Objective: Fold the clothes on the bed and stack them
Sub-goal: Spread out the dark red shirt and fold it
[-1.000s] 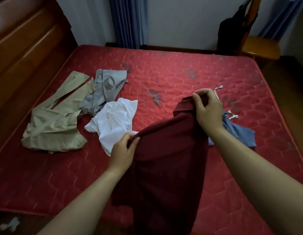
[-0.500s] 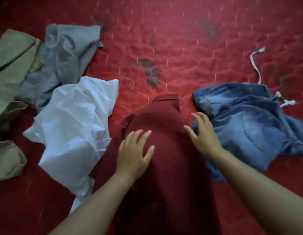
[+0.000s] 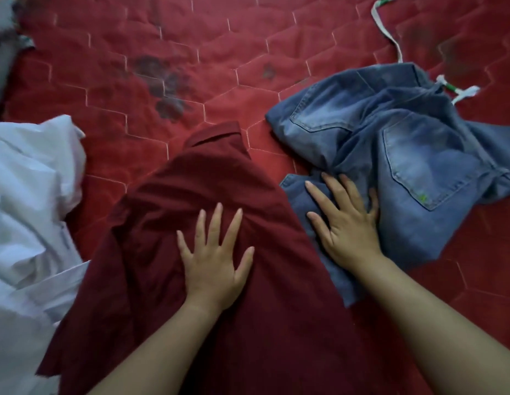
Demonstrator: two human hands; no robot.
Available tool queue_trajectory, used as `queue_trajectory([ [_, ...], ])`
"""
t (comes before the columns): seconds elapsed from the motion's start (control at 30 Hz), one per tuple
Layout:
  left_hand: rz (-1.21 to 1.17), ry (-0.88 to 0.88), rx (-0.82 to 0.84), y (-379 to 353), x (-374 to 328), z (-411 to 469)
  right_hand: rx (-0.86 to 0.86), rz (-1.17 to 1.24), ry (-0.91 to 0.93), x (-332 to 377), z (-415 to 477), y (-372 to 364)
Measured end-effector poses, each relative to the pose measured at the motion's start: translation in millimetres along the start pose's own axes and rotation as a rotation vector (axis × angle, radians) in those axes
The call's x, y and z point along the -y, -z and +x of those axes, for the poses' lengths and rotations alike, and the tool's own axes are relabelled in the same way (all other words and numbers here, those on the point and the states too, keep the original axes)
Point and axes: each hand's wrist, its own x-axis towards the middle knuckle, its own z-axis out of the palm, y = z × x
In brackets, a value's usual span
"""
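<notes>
All fingers (image 3: 214,223) straight; left hand (image 3: 212,269) on maroon shirt (image 3: 191,189); right hand (image 3: 348,226) on jeans (image 3: 419,155)

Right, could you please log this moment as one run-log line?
maroon shirt: spread on mattress | left hand: flat on shirt | right hand: flat on jeans | white garment: crumpled

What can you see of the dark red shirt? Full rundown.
The dark red shirt looks like matte cloth. It is unfolded, lightly creased, and spread on the red quilted mattress. Its collar points away from the camera and its lower part runs out of frame. The left hand presses on its middle, fingers straight and spread. Its left edge borders the white garment. Its right edge meets the blue jeans, where the right hand rests flat.
</notes>
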Motion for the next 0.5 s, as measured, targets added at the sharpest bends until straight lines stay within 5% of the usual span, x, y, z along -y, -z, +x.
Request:
queue_trajectory([
  [0.33, -0.006, 0.024, 0.033, 13, -11, 4, 0.047, -0.101, -0.153, -104, 21, 35],
  [0.5, 0.005, -0.016, 0.088, 21, -39, -4, 0.146, -0.035, 0.088, -58, -9, 16],
])
